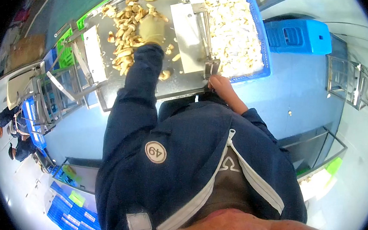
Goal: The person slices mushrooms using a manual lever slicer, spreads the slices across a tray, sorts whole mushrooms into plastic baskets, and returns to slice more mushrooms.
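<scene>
My left hand [152, 29] wears a pale yellow glove and lies over a pile of pale yellow-brown, curved food pieces [127, 35], which look like sliced mushrooms. The glove is smeared, so its fingers do not show separately. These pieces are spread on a grey metal work table [180, 82]. Bare and with curled fingers, my right hand [223, 87] is at the table's near edge, just below a small metal bracket [211, 68]. Whatever its fingers hold, if anything, is hidden. Right of the bracket stands a blue basket [266, 56] full of whitish pieces [233, 32].
A white board [189, 37] stands between the pile and the basket. Another white panel [95, 52] on a metal frame edges the table's left side. A blue plastic stool [300, 36] is at the right. Metal racks [353, 83] stand farther right. Other people [21, 147] are at the far left.
</scene>
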Tool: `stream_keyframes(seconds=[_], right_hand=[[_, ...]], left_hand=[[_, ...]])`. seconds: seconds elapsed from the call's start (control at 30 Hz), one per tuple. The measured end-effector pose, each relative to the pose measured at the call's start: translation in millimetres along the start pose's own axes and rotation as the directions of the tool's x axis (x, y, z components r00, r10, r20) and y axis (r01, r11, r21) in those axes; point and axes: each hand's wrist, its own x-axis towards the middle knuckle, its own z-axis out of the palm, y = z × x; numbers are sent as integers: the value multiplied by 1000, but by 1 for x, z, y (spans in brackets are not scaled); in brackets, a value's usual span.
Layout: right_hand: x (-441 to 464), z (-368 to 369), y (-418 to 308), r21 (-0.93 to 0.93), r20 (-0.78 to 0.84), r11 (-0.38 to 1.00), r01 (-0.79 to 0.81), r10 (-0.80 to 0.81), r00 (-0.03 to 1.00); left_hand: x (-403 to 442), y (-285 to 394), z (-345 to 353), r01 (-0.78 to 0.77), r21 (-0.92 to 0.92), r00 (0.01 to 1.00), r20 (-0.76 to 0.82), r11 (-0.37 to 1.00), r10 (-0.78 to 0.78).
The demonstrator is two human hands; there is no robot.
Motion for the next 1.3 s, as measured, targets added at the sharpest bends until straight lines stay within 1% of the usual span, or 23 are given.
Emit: stream_keyframes(seconds=[0.03,0.07,0.1,0.17,0.2,0.27,0.3,0.33,0.37,0.43,0.47,0.53,0.57,0.63,0.67,0.77,0.87,0.97,1.07,1.1,1.17,1.2,1.3], right_hand=[[1,3,5,-39,-14,999,38,-39,999],[2,6,10,-77,-27,994,75,-77,997],[2,4,5,-31,-20,999,13,-14,1000],[0,0,-5,63,4,991,-116,116,993],[-1,-1,-7,76,6,988,-135,135,991],[2,-3,-11,104,6,981,-163,163,987],[3,-2,-9,70,-7,992,-108,109,994],[3,-2,-5,35,-14,998,-57,57,998],[2,0,-3,-3,-18,1000,-5,5,1000],[2,-5,-14,58,1,997,-58,58,998],[2,-10,-20,83,8,993,-87,86,996],[2,-15,-26,146,18,985,-88,86,996],[1,-16,-28,183,23,979,-89,86,996],[0,-16,-30,169,51,973,-156,150,987],[2,-17,-31,161,60,970,-184,177,982],[1,-18,-35,155,4,977,-145,146,989],[2,-37,-66,31,-33,999,25,-24,999],[5,-21,-43,61,26,973,-223,221,975],[1,10,2,61,-58,991,-116,120,991],[3,3,-2,-20,-57,1000,-20,19,998],[-1,-19,-37,-158,-31,976,152,-159,987],[0,-36,-63,115,0,993,-24,24,1000],[7,-18,-31,47,71,982,-182,178,981]], left_hand=[[9,-17,4,13,175,1000,23,984,-17],[13,-31,11,-6,158,997,73,987,-5],[12,-36,14,-25,141,992,125,990,7],[5,-44,25,-9,141,988,155,990,-13],[1,-41,24,1,141,986,166,990,-24],[-14,-34,23,6,9,989,151,1000,-7],[-26,-24,20,8,-55,990,143,998,0],[-38,-7,16,89,-230,968,250,969,-29],[-48,10,15,187,-389,933,357,902,-40],[-58,-2,82,-48,-500,970,184,865,160],[-63,-2,101,84,-599,956,274,796,106],[-73,12,113,352,-721,885,465,596,39],[-76,14,116,365,-695,875,483,620,26],[-81,38,76,390,-631,855,519,671,-10],[-80,41,74,389,-612,861,508,688,-36],[-76,30,93,346,-606,879,477,716,-22],[-71,25,101,273,-535,874,486,800,27],[-72,29,96,358,-577,849,529,734,3],[-70,30,91,408,-587,807,590,699,25],[-65,27,98,348,-598,836,547,722,50],[-66,10,120,238,-589,871,481,772,99],[-68,19,106,347,-640,815,567,685,116],[-67,22,110,217,-556,860,497,802,112]])
